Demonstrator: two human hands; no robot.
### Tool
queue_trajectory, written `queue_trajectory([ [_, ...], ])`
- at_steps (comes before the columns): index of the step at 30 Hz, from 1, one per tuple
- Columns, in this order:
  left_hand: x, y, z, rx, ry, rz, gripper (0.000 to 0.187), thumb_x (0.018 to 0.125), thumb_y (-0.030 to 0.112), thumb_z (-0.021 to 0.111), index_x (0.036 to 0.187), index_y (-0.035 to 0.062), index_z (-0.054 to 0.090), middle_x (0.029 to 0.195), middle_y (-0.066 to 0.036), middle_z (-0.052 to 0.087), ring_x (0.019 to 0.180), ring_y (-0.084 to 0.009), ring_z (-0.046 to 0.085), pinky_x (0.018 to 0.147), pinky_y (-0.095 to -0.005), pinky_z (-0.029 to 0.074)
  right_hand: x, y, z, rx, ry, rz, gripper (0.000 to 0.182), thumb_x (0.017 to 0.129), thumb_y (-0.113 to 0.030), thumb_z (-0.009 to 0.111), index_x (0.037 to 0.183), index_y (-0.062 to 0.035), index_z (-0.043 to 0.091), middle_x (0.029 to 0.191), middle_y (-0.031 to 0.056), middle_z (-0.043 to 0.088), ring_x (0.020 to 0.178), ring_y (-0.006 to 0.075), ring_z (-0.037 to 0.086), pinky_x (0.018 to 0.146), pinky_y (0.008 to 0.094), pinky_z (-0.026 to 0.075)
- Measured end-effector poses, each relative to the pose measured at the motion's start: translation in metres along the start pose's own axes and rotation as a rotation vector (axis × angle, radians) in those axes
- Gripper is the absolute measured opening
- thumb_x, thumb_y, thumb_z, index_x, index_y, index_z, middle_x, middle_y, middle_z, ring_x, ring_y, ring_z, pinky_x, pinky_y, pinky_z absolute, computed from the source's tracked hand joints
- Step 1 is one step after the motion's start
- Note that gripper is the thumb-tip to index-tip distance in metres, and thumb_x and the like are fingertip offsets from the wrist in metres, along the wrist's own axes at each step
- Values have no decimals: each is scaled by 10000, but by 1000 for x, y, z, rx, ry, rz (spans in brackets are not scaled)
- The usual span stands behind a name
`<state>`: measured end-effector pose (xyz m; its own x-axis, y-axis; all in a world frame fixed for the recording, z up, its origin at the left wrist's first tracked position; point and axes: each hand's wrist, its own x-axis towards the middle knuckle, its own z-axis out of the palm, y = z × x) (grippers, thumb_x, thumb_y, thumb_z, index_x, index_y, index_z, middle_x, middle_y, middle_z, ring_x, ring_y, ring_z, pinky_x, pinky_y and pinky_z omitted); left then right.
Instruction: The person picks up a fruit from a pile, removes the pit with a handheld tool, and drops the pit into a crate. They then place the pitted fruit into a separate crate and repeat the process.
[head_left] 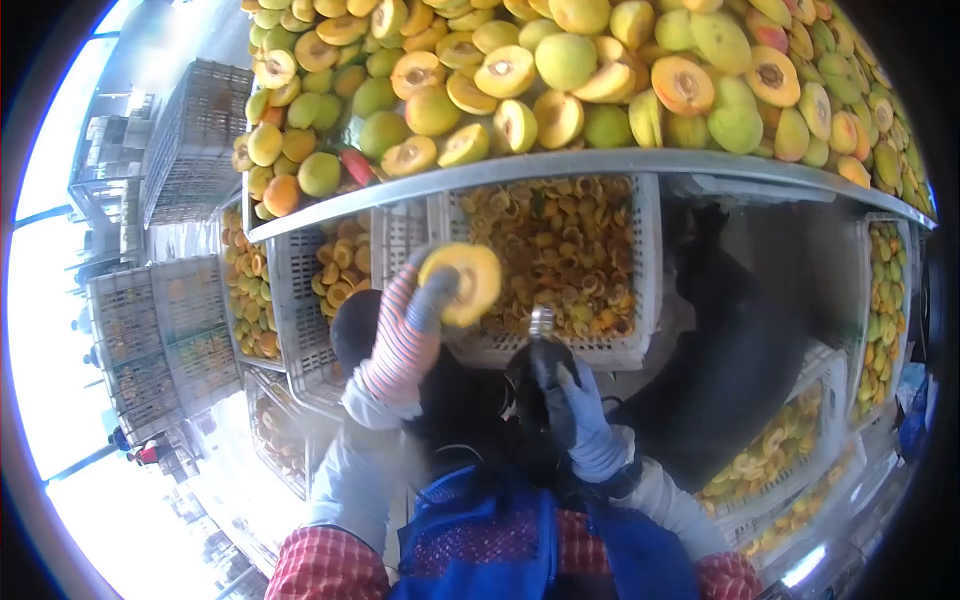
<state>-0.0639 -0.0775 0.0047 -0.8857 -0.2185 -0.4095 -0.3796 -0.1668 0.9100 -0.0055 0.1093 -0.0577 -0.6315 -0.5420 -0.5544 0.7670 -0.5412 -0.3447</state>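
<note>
- The left hand (402, 335), in a striped glove with grey fingertips, is closed on a peach half (480, 288), opened only as far as the fruit is thick.
- The peach half lies at the ends of those fingers, cut face showing. One grey digit crosses the face and reaches the middle; another is at the rim nearest the hand. The far side of the fruit sticks out past the fingertips, and the fingers behind it cannot be made out.
- The right hand (590, 420), in a blue-grey glove, is wrapped around a dark tool (540, 365) with a metal end (542, 320) that points away from the body. How tightly each finger curls is hidden.
- The tool and the peach half are apart, the tool nearer the body and to the right of the fruit.
- Below and beyond both hands sits a white plastic crate (648, 250), filled with small orange-brown fruit pieces (560, 240). The peach half is held above its left part.
- Beyond the crate runs the metal rim (600, 163) of a broad tray, heaped with whole and halved peaches (683, 85), green, yellow and blushed red.
- A red object (357, 167) lies among the peaches near the rim, too small to identify.
- More crates of fruit stand left and right, with stacked crates (200, 140) farther left.
- The person wears a blue apron (480, 560) over red checked sleeves (325, 565).
</note>
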Motion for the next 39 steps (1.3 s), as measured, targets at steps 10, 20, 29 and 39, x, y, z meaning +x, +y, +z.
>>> queue_trajectory([
  [10, -42, -31, 28, 33, -41, 68, 454, 945, 387, 507, 1203, 14, 522, 1024, -68, 613, 941, -111, 549, 860, -249, 428, -8, 17, -5, -994, -108, -542, 477, 935, -84, 500, 1373, 1, 332, 1097, 91, 551, 860, 91, 535, 721, 193, 450],
  [20, -62, -30, 41, 249, 0, 185, 382, 923, 262, 576, 1193, -4, 527, 1007, -80, 619, 890, -109, 558, 809, -245, 459, -4, -5, 5, -187, 55, -260, 488, 783, -31, 685, 1218, -28, 463, 997, 48, 584, 936, 116, 564, 810, 247, 473],
  [29, -62, -27, 39, 28, 135, 58, 399, 948, 373, 518, 1094, 7, 587, 925, -66, 630, 859, -109, 565, 787, -249, 459, -21, -5, 11, -864, 33, -571, 348, 829, -169, 657, 1107, 0, 533, 910, 142, 627, 830, 268, 637, 725, 348, 493],
  [39, -71, -39, 49, 137, 216, 159, 430, 963, 395, 457, 1042, -4, 595, 875, -92, 632, 813, -140, 580, 759, -266, 469, -26, 2, 7, -1117, -11, -525, 432, 832, -277, 656, 1122, 9, 512, 849, 189, 624, 760, 376, 615, 646, 427, 482],
])
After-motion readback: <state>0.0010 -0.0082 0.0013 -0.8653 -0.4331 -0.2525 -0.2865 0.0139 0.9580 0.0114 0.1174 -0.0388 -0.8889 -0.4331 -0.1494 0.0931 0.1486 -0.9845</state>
